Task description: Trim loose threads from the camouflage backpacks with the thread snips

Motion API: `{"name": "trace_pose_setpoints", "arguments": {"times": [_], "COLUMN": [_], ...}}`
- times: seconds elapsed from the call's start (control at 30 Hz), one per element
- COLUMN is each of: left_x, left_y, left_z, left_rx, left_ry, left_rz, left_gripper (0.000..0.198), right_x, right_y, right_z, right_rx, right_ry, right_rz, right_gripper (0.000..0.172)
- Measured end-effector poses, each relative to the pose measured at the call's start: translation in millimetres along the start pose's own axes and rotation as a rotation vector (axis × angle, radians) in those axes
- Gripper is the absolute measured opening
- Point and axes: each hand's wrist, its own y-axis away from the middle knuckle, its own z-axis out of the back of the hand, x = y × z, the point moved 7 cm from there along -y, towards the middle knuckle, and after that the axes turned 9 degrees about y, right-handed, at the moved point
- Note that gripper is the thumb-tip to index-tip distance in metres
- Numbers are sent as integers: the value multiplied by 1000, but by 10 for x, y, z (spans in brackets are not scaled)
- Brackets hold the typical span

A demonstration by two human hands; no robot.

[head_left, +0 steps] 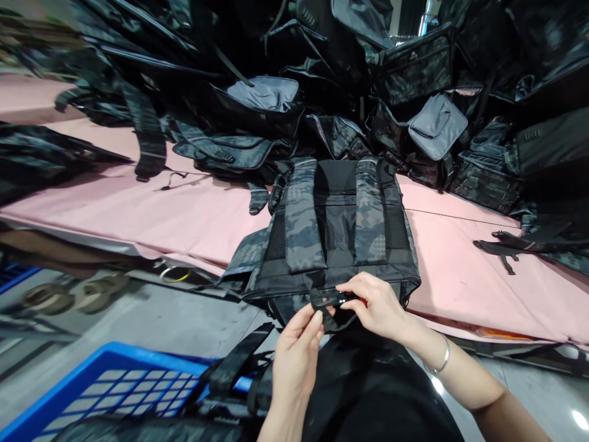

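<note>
Though half-hidden, probably woven strap

This looks like a bag workshop: dark bags, several open with grey linings showing, lie heaped on a long pink-covered table; one backpack lies at its edge, a blue crate nearby.
</note>
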Motion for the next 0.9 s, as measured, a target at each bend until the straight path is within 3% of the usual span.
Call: {"name": "trace_pose_setpoints", "arguments": {"times": [0.13,0.23,0.3,0.37,0.43,0.5,0.53,0.6,0.7,0.83,0.9], "left_x": [30,33,-97,-317,-445,-413,-361,-263,-169,-29,2], "left_y": [6,22,67,187,315,373,374,342,264,162,153], "left_z": [14,71,128,75,-154,-428,-534,-655,-661,-516,-464], "left_rx": [12,-24,-117,-164,-35,194,285,356,311,241,211], "left_ry": [-42,-143,-275,-452,-654,-831,-900,-977,-932,-720,-665], "left_rz": [18,-22,-219,-545,-808,-893,-882,-835,-732,-399,-309], "left_gripper": [41,42,45,49,46,38,35,30,13,22,26], "right_x": [61,-5,-139,-304,-459,-572,-606,-624,-564,-435,-371], "right_y": [3,45,132,275,447,618,690,796,866,865,837], "right_z": [-3,149,305,438,502,493,464,377,252,184,170], "right_rx": [-73,-173,-265,-344,-391,-417,-421,-413,-391,-354,-319], "right_ry": [45,-96,-196,-266,-322,-376,-407,-470,-528,-486,-440], "right_rz": [39,-62,-192,-325,-435,-519,-549,-583,-597,-565,-524], "right_gripper": [18,16,18,20,21,22,23,23,20,20,20]}}
